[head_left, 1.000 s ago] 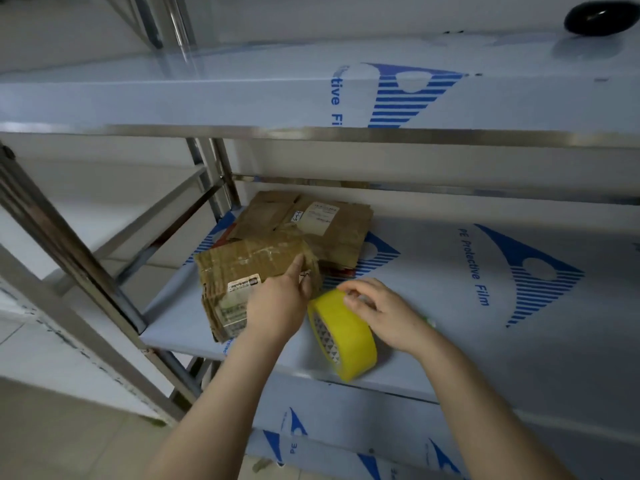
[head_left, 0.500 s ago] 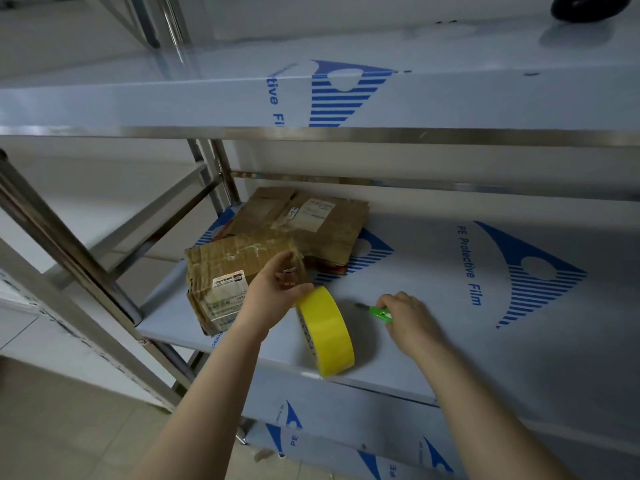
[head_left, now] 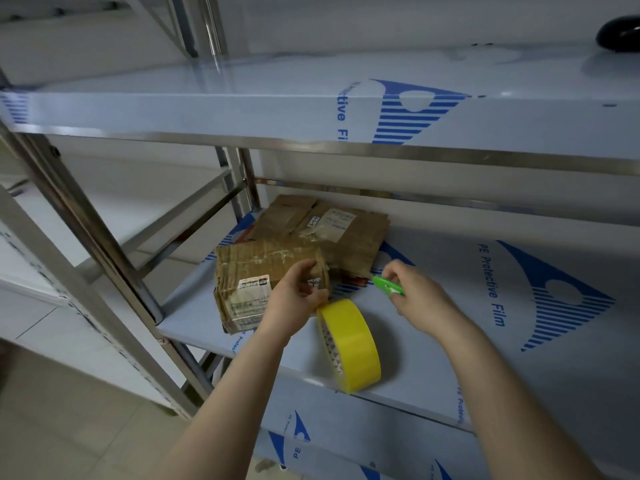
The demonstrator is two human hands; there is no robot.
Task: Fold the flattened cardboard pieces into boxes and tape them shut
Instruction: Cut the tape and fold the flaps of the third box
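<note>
Rack: 3 steel shelves in view, each under blue-and-white film. The middle shelf (head_left: 450,344) holds all the work and reads "PE Protective Film" beside a blue striped logo; the same logo shows on the top shelf (head_left: 242,105) and the bottom shelf (head_left: 346,441).
Flat cardboard (head_left: 349,244): 1 pile at the back left of the middle shelf, at least 2 pieces. It has 1 white label and 1 small handwritten slip, neither readable.
Box (head_left: 256,271): 1, folded up, in front of the pile and touching it. 1 white label on its near face, print too small to read.
Left hand (head_left: 294,306): fingers curled over the box's right end, gripping it.
Right hand (head_left: 422,303): curled, pinching the cutter.
Tape (head_left: 353,344): 1 yellow roll on edge near the shelf's front lip, its top touching the left hand.
Black object (head_left: 620,32): 1, on the top shelf, far right.
Cutter (head_left: 387,285): 1, green, tip towards the box.
</note>
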